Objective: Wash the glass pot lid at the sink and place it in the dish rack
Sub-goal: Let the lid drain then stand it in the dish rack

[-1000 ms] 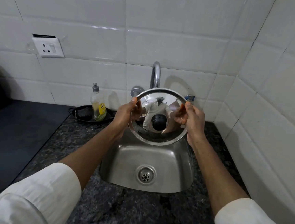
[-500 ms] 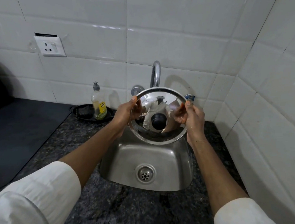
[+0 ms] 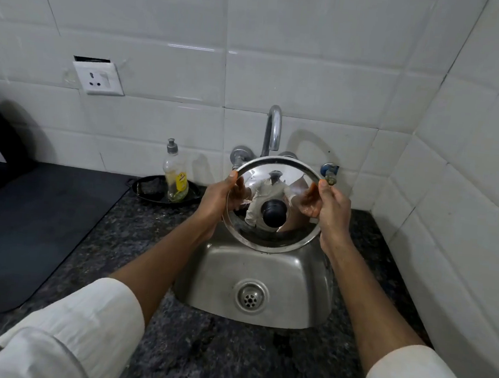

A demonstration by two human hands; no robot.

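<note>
Both hands, the left hand (image 3: 216, 196) and right hand (image 3: 332, 209), are pinching the glass pot lid (image 3: 274, 204) upright by its rim at frame centre above the sink (image 3: 219, 276), best keeping it steady under the tap (image 3: 273, 127).

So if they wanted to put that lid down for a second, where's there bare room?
The dark counter left of the sink is bare, from the speckled strip to the black tray. The sink basin is empty too. The tray holds the soap bottle, and the strip right of the sink is narrow.
</note>
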